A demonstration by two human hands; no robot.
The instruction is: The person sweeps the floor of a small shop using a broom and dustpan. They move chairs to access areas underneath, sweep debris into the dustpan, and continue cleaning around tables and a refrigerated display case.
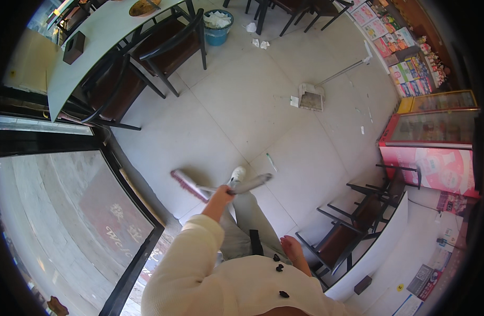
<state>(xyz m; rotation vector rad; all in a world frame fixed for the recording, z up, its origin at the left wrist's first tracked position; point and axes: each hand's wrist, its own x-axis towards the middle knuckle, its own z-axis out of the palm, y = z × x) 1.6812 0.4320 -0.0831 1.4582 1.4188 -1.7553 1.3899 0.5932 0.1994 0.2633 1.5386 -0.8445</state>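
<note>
My left hand (pixel 223 196) is closed around the handle of a broom (pixel 251 184) in front of my legs. The broom's wide head with reddish bristles (pixel 189 185) points to the left, over the tiled floor by my white shoe (pixel 238 173). My right hand (pixel 292 248) hangs beside my right hip, loosely curled, with nothing visible in it. A thin green and white wrapper (pixel 271 162) lies just beyond the broom handle. Farther ahead, a long-handled dustpan (pixel 311 98) rests on the floor, a small white piece of litter (pixel 294 101) at its left edge.
Dark chairs (pixel 174 47) line a white table (pixel 103 37) at upper left; more chairs (pixel 336 241) stand at right. Beyond are a blue bin (pixel 217 35) full of tissues and crumpled paper (pixel 261 43). A drinks fridge (pixel 427 126) stands right, a glass door (pixel 87 197) left.
</note>
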